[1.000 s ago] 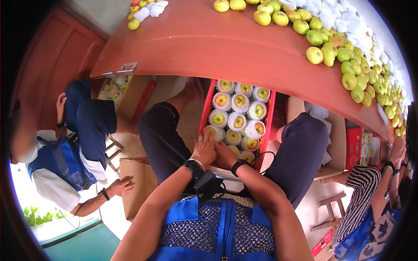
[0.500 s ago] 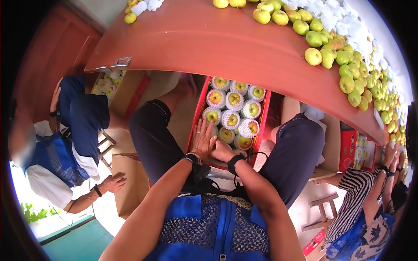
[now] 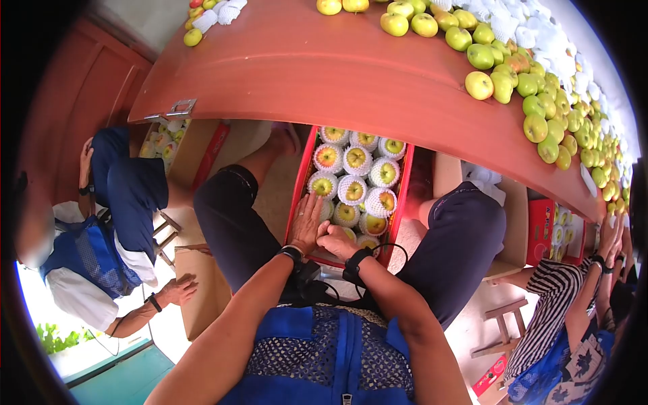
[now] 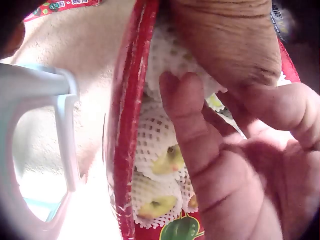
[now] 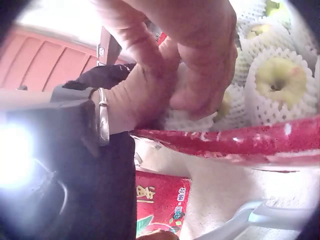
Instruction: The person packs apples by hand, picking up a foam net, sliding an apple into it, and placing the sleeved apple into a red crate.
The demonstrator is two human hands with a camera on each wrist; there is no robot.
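The fingers of my left hand [image 3: 307,226] are nearly straight and close together, their tips over the apples at the lower left of the crate, in the middle of my head view. Beside them my right hand [image 3: 339,241] has its fingers bent, their tips against the left hand near its thumb; whether they grip anything, I cannot tell. From the right wrist I see a bracelet [image 5: 103,117] on the left wrist.

Under and beyond the hands, the netted apples [image 3: 352,190] sit in rows in the red-walled crate [image 3: 406,172], which runs up from the centre of the frame to the edge of the red tabletop [image 3: 283,74]. Loose apples [image 3: 535,128] crowd the tabletop at the upper right, with white foam nets [image 3: 533,34] heaped among and behind them; a few more of both lie at the upper left. A person in a blue vest [image 3: 101,250] sits at the left of the frame, beside an open carton [image 3: 202,290]. Someone in striped clothing [image 3: 553,290] is at the lower right.
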